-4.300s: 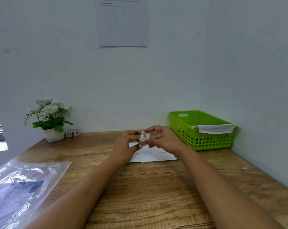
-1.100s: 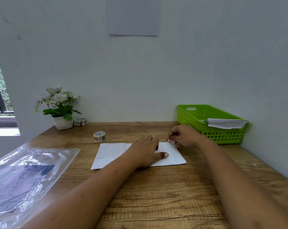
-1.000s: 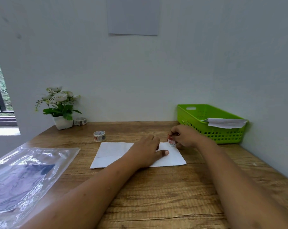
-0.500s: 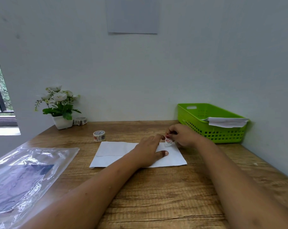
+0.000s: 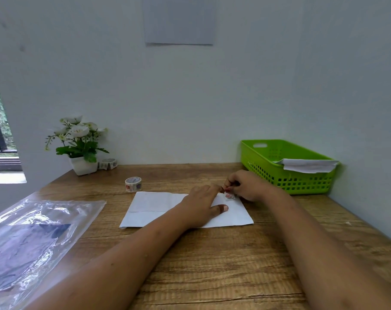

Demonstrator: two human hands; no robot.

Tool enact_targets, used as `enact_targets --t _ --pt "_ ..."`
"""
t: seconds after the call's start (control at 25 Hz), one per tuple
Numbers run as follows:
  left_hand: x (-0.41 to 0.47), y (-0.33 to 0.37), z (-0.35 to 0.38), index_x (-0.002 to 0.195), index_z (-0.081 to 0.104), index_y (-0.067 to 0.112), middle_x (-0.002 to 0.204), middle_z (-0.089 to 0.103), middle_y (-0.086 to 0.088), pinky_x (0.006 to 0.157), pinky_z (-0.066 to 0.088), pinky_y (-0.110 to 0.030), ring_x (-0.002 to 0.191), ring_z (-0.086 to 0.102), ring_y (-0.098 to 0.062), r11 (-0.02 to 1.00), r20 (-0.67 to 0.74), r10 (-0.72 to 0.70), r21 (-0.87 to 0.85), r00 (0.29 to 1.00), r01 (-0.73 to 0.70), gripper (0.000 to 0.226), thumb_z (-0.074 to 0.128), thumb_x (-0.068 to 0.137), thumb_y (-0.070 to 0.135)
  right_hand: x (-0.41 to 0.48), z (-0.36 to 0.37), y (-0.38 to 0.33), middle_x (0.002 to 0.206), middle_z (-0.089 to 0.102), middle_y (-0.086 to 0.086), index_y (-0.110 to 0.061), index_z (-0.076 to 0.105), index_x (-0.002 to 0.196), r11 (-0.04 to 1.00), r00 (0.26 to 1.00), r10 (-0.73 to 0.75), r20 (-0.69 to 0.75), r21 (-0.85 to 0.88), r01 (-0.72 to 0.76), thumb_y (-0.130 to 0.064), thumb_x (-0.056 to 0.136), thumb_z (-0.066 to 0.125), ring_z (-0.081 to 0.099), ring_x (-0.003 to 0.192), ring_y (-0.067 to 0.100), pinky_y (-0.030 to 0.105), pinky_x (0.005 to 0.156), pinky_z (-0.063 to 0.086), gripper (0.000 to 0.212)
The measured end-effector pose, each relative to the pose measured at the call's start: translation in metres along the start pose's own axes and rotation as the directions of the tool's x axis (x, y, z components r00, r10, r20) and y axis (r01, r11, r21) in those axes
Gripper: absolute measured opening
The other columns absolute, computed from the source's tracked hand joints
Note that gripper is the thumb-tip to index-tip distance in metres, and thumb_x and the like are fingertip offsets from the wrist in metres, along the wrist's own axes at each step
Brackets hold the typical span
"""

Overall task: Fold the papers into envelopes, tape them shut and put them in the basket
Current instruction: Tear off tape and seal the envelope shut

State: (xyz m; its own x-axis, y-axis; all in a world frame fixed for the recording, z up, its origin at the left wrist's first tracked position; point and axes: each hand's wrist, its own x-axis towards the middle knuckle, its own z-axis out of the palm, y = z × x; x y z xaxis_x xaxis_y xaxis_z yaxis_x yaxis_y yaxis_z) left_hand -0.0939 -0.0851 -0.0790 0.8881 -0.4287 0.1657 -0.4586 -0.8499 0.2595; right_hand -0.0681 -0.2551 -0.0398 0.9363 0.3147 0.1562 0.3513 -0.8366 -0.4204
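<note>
Taping stage: my flat-fingered left hand (image 5: 201, 204) presses the folded paper (image 5: 154, 206) at the table (image 5: 212, 265) centre, my right hand (image 5: 246, 185) pinches tape (image 5: 229, 196) at its far edge; one envelope (image 5: 306, 165) already rests on the basket (image 5: 286, 175), far right corner.

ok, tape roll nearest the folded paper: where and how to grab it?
Pinch the tape roll across its outer wall, from above. It lies flat, hole up, nothing touching it, so a pinch can straddle it. The left hand is nearer but presses the folded paper; the right hand pinches a tape piece.
</note>
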Motion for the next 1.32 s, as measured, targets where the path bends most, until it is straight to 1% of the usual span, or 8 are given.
enact_targets --t 0.12,0.28,0.52,0.6,0.76,1.08,1.24,1.32 --pt "-0.0003 0.0007 -0.0008 0.139 0.034 0.027 0.143 0.041 -0.001 0.109 0.031 -0.042 0.131 0.034 -0.023 1.0 0.003 0.007 0.019 1.0 -0.007 0.053 0.044 0.093 0.051 -0.0011 -0.0003 -0.0005 0.077 0.054 -0.016 -0.017 0.071 0.097 1.0 1.0 0.0 0.002 -0.009 0.0 -0.019 0.089 0.063 0.051 0.079 0.005 0.013 0.057 0.031 0.012" --pt "-0.0012 0.0026 -0.0021 0.141 0.034 0.024 0.146 0.038 -0.002 0.111 0.029 -0.041 0.132 0.033 -0.023 0.999 0.019 0.001 0.043 1.0 -0.002 0.054 0.042 0.094 0.05 -0.001 0.001 -0.0018 0.088 0.061 -0.007 -0.016 0.072 0.098 0.999 1.0 -0.014 0.001 -0.045 0.014 -0.018 0.089 0.064 0.054 0.085 0.008 0.012 0.06 0.034 0.013" --pt "-0.0026 0.0035 -0.0037 0.143 0.033 0.024 0.148 0.036 -0.002 0.112 0.025 -0.041 0.135 0.03 -0.023 0.998 0.036 0.012 0.066 0.999 -0.014 0.054 0.039 0.096 0.05 -0.0002 0.0022 -0.0008 0.09 0.065 -0.006 -0.016 0.073 0.096 0.998 0.999 -0.034 -0.011 -0.062 0.033 -0.016 0.085 0.068 0.055 0.083 0.007 0.009 0.06 0.034 0.012" --pt "-0.0039 0.0043 -0.0044 0.143 0.034 0.024 0.147 0.036 -0.002 0.112 0.025 -0.041 0.135 0.029 -0.023 0.998 0.036 0.013 0.066 0.999 -0.015 0.053 0.038 0.096 0.049 0.0003 0.0032 -0.0005 0.094 0.069 -0.003 -0.016 0.073 0.095 0.997 0.999 -0.041 -0.018 -0.066 0.039 -0.015 0.084 0.068 0.057 0.084 0.008 0.011 0.062 0.038 0.012" --pt "-0.0062 0.0059 -0.0055 0.139 0.038 0.024 0.146 0.037 -0.001 0.111 0.022 -0.039 0.135 0.029 -0.023 0.999 0.024 0.028 0.044 0.999 -0.029 0.048 0.039 0.096 0.047 -0.0004 0.0038 -0.0003 0.095 0.071 -0.002 -0.018 0.075 0.09 0.996 0.998 -0.06 -0.036 -0.062 0.057 -0.012 0.083 0.069 0.06 0.085 0.01 0.022 0.077 0.048 0.011" --pt "-0.0043 0.0013 -0.005 0.133 0.046 0.034 0.144 0.04 -0.002 0.112 0.025 -0.045 0.134 0.031 -0.025 0.999 0.056 0.041 0.024 0.998 -0.042 0.04 0.039 0.096 0.048 -0.0029 0.0036 -0.0006 0.083 0.064 -0.009 -0.021 0.075 0.086 0.996 0.996 -0.072 -0.044 -0.061 0.069 -0.009 0.083 0.067 0.057 0.079 0.006 0.018 0.068 0.041 0.014" --pt "-0.0053 0.0035 -0.0076 0.13 0.051 0.03 0.141 0.045 -0.001 0.11 0.02 -0.037 0.132 0.034 -0.02 0.997 0.029 0.072 0.008 0.997 -0.072 0.037 0.042 0.096 0.044 -0.0016 0.0059 0.0023 0.08 0.067 -0.004 -0.019 0.075 0.085 0.999 0.996 -0.044 -0.073 0.019 0.045 -0.011 0.079 0.072 0.057 0.071 0.004 0.015 0.062 0.041 0.011" --pt "-0.0061 0.0053 -0.0091 0.128 0.054 0.028 0.14 0.048 0.002 0.108 0.018 -0.033 0.131 0.037 -0.016 0.996 0.011 0.095 0.001 0.995 -0.095 0.036 0.044 0.096 0.042 -0.0007 0.007 0.0061 0.078 0.067 -0.001 -0.017 0.075 0.085 0.998 0.996 -0.011 -0.09 0.058 0.016 -0.012 0.078 0.074 0.059 0.073 0.008 0.015 0.063 0.043 0.009"
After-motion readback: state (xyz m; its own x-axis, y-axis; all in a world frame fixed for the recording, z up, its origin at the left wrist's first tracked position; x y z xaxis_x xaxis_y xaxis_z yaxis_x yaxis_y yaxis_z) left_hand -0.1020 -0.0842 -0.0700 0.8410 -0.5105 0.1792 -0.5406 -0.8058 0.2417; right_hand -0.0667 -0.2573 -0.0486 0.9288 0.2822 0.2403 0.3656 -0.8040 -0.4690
